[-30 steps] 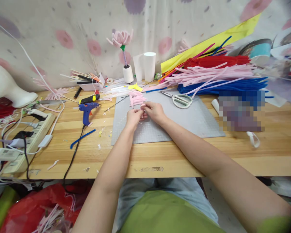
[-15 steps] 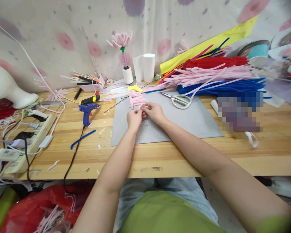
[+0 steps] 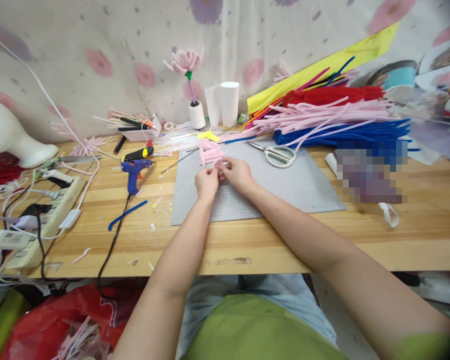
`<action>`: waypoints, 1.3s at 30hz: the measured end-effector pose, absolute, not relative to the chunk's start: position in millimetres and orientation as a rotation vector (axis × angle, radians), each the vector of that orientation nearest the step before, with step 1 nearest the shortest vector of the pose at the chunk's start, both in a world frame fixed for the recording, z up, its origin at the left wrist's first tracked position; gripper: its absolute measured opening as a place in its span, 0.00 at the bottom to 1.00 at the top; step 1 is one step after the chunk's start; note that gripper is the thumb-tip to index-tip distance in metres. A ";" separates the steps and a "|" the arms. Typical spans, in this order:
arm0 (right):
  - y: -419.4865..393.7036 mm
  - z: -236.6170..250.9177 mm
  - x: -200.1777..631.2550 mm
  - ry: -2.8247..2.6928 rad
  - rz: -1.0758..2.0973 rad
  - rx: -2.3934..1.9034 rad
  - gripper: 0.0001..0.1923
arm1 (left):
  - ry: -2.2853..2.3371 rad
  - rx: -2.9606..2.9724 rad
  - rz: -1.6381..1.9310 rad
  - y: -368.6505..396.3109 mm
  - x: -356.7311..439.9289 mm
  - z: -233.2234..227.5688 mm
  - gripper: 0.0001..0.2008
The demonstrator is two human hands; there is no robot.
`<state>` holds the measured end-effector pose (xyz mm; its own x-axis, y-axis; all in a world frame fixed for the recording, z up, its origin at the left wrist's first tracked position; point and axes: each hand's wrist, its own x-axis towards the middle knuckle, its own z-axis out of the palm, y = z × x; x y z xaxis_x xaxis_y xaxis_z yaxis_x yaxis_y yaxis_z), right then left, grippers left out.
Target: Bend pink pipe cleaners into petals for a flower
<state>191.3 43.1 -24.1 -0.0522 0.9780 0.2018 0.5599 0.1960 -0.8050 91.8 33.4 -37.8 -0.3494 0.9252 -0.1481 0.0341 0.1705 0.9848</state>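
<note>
You are holding a small piece (image 3: 218,163) that is showing pale pink, matching the short pieces (image 3: 211,152). Your mat (image 3: 303,192) is showing grey with a fine grid. Your glue gun (image 3: 134,176) is showing blue with an orange trigger (image 3: 141,177), and your scissor handles (image 3: 273,149) are showing pale green. Your bundled stems (image 3: 322,114) are running red, pink and blue. The backdrop (image 3: 116,30) is displaying pink and purple blooms on off-white, and you are wearing a green top (image 3: 255,330).
</note>
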 end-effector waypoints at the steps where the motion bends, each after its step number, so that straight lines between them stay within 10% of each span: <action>1: 42.7 -23.8 191.3 -1.716 0.698 -1.457 0.13 | 1.598 0.945 1.315 33.8 91.9 -38.3 0.07; 39: 55.5 -24.4 206.6 -1.842 0.530 -1.503 0.13 | 1.475 1.018 1.174 38.8 102.8 -35.5 0.10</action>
